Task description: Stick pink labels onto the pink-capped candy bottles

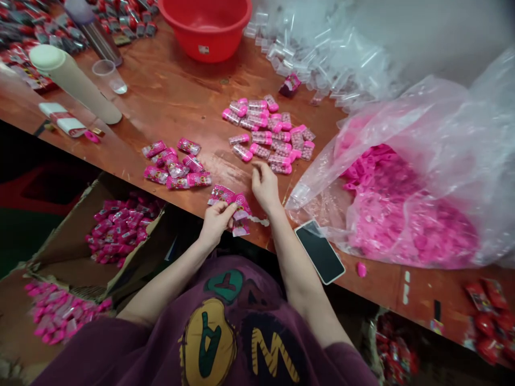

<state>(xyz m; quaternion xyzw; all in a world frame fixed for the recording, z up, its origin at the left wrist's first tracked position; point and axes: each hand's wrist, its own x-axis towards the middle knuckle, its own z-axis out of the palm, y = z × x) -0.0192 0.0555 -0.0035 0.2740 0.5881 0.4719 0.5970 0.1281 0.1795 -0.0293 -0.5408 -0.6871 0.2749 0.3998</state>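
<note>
My left hand (pixel 218 221) is closed on pink printed wrappers (pixel 222 195), pinched between thumb and fingers at the table's front edge. My right hand (pixel 264 185) is just in front of a group of small clear tubes with pink caps (pixel 261 136), filled with small pink balls. Its fingers are bent and a little apart, with nothing visible in them. A torn pale strip (pixel 258 220) lies between my wrists. Left of my hands lies a small pile of tubes in pink wrappers (pixel 177 170).
A clear bag of pink caps (pixel 414 214) and a phone (pixel 319 252) lie at right. Empty clear tubes (pixel 322 59) are heaped behind, beside a red basin (pixel 205 27). Bottles, including a pale one (pixel 76 83), stand at left. Below is a cardboard box (pixel 60 246) of wrapped tubes.
</note>
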